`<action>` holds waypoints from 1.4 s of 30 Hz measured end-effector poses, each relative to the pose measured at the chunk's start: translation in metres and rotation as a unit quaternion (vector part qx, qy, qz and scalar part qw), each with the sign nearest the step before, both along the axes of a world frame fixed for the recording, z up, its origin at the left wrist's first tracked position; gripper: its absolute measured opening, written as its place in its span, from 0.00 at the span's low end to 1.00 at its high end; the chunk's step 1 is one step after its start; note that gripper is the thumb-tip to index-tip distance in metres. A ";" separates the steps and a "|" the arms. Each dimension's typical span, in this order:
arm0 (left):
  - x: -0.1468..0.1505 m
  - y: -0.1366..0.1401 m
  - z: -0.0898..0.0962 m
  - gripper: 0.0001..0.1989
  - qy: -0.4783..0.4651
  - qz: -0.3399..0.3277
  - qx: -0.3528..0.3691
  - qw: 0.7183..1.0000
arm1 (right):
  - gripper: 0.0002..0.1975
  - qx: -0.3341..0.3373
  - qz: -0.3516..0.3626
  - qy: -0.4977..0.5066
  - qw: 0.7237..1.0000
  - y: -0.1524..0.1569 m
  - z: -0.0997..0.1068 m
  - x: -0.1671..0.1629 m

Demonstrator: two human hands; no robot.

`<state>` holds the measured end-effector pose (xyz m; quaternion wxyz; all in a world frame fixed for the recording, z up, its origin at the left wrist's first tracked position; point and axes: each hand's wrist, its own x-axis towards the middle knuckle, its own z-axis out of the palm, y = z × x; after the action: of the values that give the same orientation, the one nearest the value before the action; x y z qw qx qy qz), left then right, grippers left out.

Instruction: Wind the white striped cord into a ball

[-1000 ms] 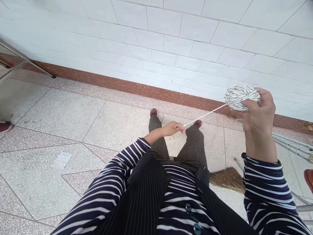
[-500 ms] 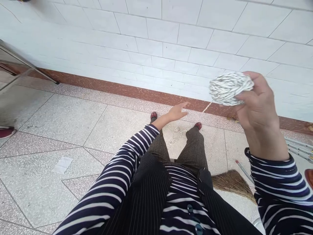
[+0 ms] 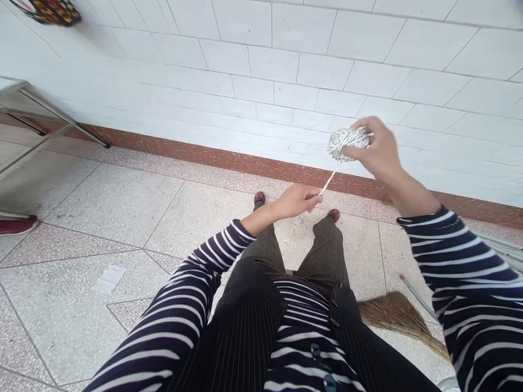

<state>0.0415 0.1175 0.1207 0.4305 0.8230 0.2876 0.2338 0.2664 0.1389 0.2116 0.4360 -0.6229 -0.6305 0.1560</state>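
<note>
1. Here, the right hand (image 3: pixel 378 152) clasps an oval ball of white twisted cord with dark flecks (image 3: pixel 345 142) between thumb and fingers, out in front of the body.
2. From the underside of that ball, a taut strand (image 3: pixel 329 181) slants down to the left hand (image 3: pixel 298 200).
3. The left hand, lower than the right and across from it, pinches this strand narrowly between thumb and fingertips.
4. Just below the left hand's pinch, loose thin strands (image 3: pixel 297 226) lie on the floor between the person's dark red shoes (image 3: pixel 259 197).
5. Behind both grips rises a white tiled wall (image 3: pixel 253 32), with a reddish-brown baseboard (image 3: pixel 196 157) along its foot.
6. Below the right hand, a straw broom (image 3: pixel 388 310) lies beside the person's leg; a pale rod with a reddish tip (image 3: pixel 417 296) is near it.
7. Well to the left of the left hand's grip are a creased white paper (image 3: pixel 109 279) on the floor and, farther out, a metal-legged table (image 3: pixel 65 122) by the wall.
</note>
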 end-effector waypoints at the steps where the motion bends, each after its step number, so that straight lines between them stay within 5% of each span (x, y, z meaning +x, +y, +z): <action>1: -0.007 0.000 0.005 0.20 0.020 0.004 0.019 1.000 | 0.25 -0.014 -0.003 -0.007 1.000 0.002 -0.015 -0.001; 7: -0.026 0.009 0.019 0.17 0.124 0.029 0.217 0.968 | 0.24 -0.181 0.096 0.084 0.975 -0.020 -0.087 -0.021; 14: -0.031 0.015 -0.005 0.15 0.146 -0.004 0.410 0.900 | 0.24 -0.262 0.215 0.202 0.919 -0.067 -0.107 -0.031; 18: -0.034 0.010 -0.025 0.13 0.131 0.006 0.384 0.914 | 0.24 -0.331 0.252 0.334 0.846 -0.094 -0.113 -0.039; 22: -0.033 -0.001 -0.043 0.08 0.062 0.009 0.251 0.966 | 0.25 -0.298 0.226 0.433 0.820 -0.110 -0.106 -0.054; 25: -0.031 -0.015 -0.051 0.08 0.024 0.050 0.122 0.991 | 0.27 -0.255 0.221 0.436 0.834 -0.106 -0.092 -0.058; 29: -0.033 -0.035 -0.050 0.16 0.011 0.072 -0.009 0.997 | 0.25 -0.143 0.182 0.366 0.901 -0.086 -0.067 -0.053; 35: -0.035 -0.045 -0.030 0.19 0.028 0.007 -0.024 0.999 | 0.24 0.045 0.060 0.211 0.975 -0.042 -0.054 -0.037; 38: -0.034 -0.035 -0.015 0.20 0.042 0.014 0.092 0.995 | 0.26 0.011 0.010 0.105 0.994 -0.033 -0.081 -0.031; 42: -0.036 -0.017 -0.010 0.15 0.102 0.036 0.261 0.959 | 0.25 -0.223 0.081 0.183 0.954 -0.056 -0.131 -0.037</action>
<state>0.0055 0.1006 0.1107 0.1606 0.9155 0.2881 0.2304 0.2295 0.0828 0.0804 0.3796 -0.6119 -0.5373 0.4390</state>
